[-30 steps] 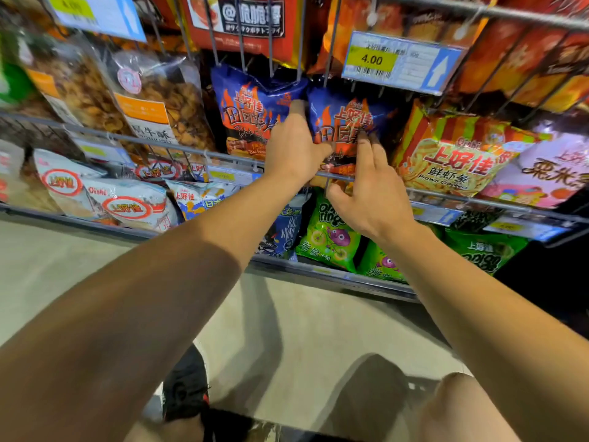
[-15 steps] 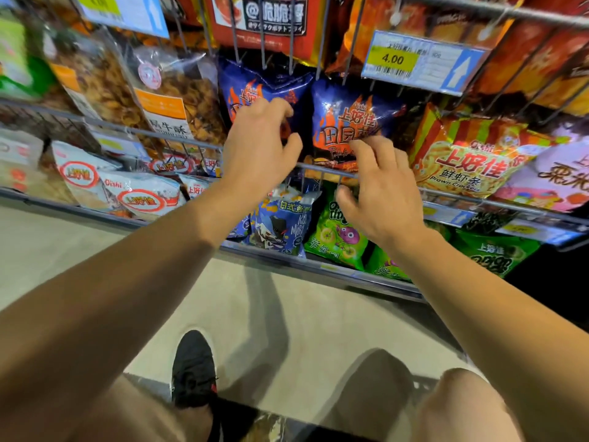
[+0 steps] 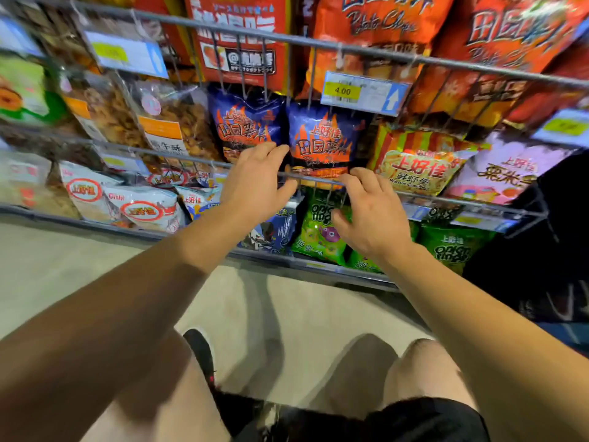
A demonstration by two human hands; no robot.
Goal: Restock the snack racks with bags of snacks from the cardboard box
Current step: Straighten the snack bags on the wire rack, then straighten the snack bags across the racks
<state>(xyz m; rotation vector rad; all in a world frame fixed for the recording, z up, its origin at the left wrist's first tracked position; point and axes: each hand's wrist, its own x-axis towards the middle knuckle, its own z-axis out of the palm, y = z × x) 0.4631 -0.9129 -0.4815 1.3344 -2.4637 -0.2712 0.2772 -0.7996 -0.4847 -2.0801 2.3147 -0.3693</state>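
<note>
Two glossy dark-blue snack bags with orange flame print [image 3: 322,145] stand side by side in the grey wire snack rack [image 3: 446,199], just above the picture's centre, behind its front rail. The left hand [image 3: 255,183] is at 9 o'clock of the right-hand bag, fingers loosely spread and gently bent, their tips over the lower edge of the left-hand bag; it grips nothing. The right hand [image 3: 369,212] is at 5 o'clock of that same bag, fingers relaxed and slightly curled over the front rail, holding nothing. At 3 o'clock of the blue bags leans a striped red-and-yellow prawn cracker bag [image 3: 417,164]. At 1 o'clock hangs a white price tag with a yellow "4.00" panel [image 3: 363,92]. At 6 o'clock, on the tier below, sit bright green snack bags [image 3: 318,237]. Clear bags of brown snacks [image 3: 169,122] stand at 9 o'clock
</note>
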